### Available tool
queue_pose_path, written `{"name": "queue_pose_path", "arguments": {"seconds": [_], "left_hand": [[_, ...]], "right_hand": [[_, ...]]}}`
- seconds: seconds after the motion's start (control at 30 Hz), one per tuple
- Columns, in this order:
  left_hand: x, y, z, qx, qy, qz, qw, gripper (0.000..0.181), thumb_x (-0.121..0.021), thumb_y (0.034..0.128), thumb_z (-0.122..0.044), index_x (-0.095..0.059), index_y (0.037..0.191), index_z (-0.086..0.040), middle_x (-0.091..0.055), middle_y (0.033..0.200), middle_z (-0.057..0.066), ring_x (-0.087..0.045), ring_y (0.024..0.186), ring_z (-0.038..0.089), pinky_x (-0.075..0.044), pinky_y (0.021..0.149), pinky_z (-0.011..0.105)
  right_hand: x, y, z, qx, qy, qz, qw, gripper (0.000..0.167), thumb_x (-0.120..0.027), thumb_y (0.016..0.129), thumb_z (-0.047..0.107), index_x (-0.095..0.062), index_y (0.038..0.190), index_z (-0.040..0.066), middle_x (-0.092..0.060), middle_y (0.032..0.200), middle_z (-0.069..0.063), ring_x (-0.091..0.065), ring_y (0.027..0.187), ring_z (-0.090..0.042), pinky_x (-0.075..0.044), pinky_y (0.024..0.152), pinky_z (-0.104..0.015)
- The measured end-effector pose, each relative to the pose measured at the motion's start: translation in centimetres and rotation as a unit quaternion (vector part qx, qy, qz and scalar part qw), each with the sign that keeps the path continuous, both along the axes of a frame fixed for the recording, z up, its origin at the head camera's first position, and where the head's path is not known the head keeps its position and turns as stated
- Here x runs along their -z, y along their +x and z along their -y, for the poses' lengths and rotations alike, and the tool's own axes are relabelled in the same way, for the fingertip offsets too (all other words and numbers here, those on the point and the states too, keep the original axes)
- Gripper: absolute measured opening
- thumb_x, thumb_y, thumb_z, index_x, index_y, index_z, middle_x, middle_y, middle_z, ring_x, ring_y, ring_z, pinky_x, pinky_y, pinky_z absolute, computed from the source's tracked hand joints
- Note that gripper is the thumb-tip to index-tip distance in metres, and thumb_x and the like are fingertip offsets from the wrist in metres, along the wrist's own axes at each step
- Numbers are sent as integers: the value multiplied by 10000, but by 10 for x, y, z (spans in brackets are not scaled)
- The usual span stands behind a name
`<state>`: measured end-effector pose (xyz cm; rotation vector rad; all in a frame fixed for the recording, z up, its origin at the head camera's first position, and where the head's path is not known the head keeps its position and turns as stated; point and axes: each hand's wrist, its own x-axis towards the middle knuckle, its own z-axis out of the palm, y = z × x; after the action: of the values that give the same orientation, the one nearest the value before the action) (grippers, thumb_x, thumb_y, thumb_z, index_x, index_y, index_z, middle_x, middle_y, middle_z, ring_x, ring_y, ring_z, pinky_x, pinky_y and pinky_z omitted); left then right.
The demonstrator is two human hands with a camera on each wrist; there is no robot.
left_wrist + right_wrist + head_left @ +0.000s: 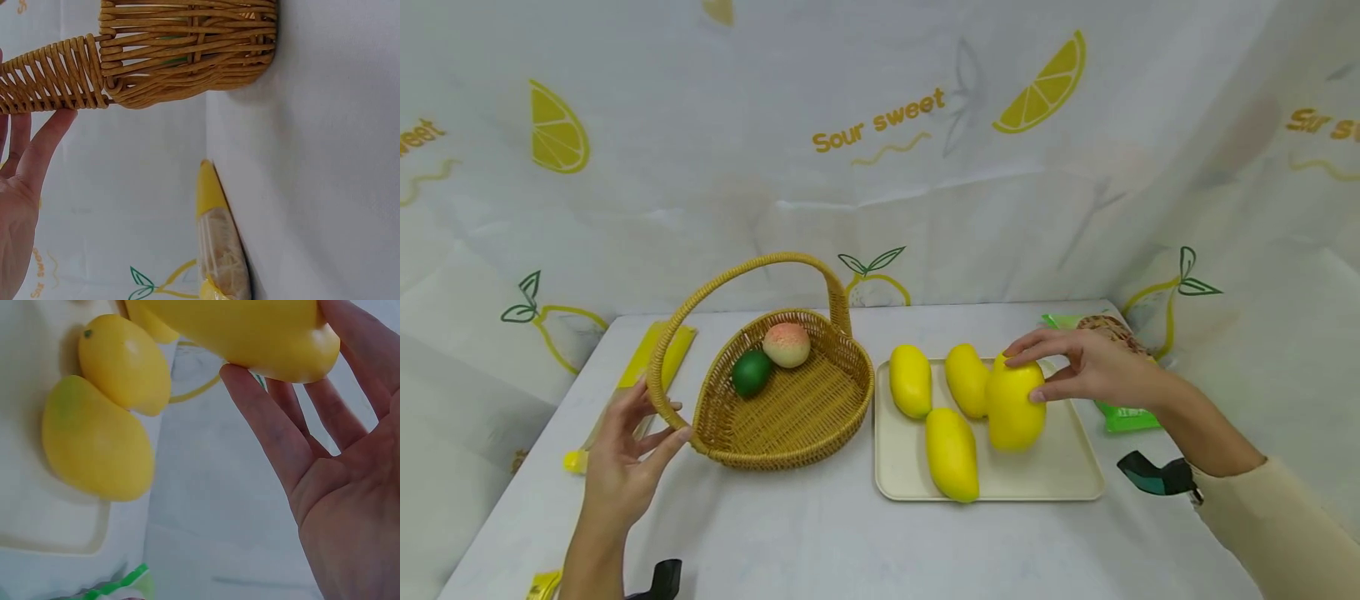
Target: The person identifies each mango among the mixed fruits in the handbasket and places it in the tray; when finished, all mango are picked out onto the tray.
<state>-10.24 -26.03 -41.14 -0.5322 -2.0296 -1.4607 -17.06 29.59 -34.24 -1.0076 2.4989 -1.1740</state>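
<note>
My left hand [625,458] holds the base of the handle [673,350] of a wicker basket [790,460] between thumb and fingers. The basket stands on the table with a green fruit [752,372] and a pinkish peach [787,345] inside. My right hand [1093,367] grips a yellow mango [1017,410] by its upper part, over the cream tray [1037,487]. Three more mangoes lie there: one at the left [910,382], one behind [967,382] and one in front [952,456]. In the right wrist view, thumb and fingertips touch the held mango [256,337].
A long yellow package [658,354] lies left of the basket, and a small yellow wrapper [544,585] at the near left. Behind my right hand is a green-and-brown snack bag [1127,417]. A printed white curtain [880,208] hangs behind the table.
</note>
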Motion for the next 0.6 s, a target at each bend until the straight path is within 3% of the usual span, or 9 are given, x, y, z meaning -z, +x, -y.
{"name": "queue_pose_path", "arguments": {"seconds": [0.13,0.2,0.37,0.47,0.6], "left_hand": [[0,0,0,-106,-26,93,9999,854,-726,687,321,-406,1456,132,-574,1240,-115,-635,1075,36,-601,844,95],[0,0,0,-156,-46,142,9998,882,-710,666,352,-410,1462,121,-571,1240,-126,-634,1075,31,-601,842,95],[0,0,0,34,38,1,10000,840,-721,709,308,-411,1466,116,-581,1255,-87,-639,1092,50,-598,855,96],[-1,0,0,43,33,-3,10000,847,-719,704,316,-413,1467,113,-580,1255,-80,-639,1093,59,-599,855,96],[-1,1,0,-58,-36,55,10000,866,-718,691,327,-413,1470,106,-575,1253,-104,-636,1089,53,-600,847,96]], "right_hand": [[19,10,-3,205,-136,316,9992,334,-770,901,82,-728,1229,129,-671,1314,107,-585,1160,125,-664,755,-246],[26,14,-4,309,-179,481,9982,327,-768,904,87,-730,1226,128,-690,1319,37,-581,1162,135,-658,708,-249],[42,20,-3,579,-146,724,9956,331,-761,918,130,-721,1247,132,-675,1346,-138,-524,1183,188,-610,612,-232],[51,23,-4,688,-130,767,9946,341,-765,915,141,-715,1252,135,-629,1375,-228,-510,1185,205,-629,662,-223],[59,25,-3,694,-125,715,9949,319,-768,914,148,-727,1230,138,-568,1374,-218,-485,1175,161,-655,773,-225]]}}
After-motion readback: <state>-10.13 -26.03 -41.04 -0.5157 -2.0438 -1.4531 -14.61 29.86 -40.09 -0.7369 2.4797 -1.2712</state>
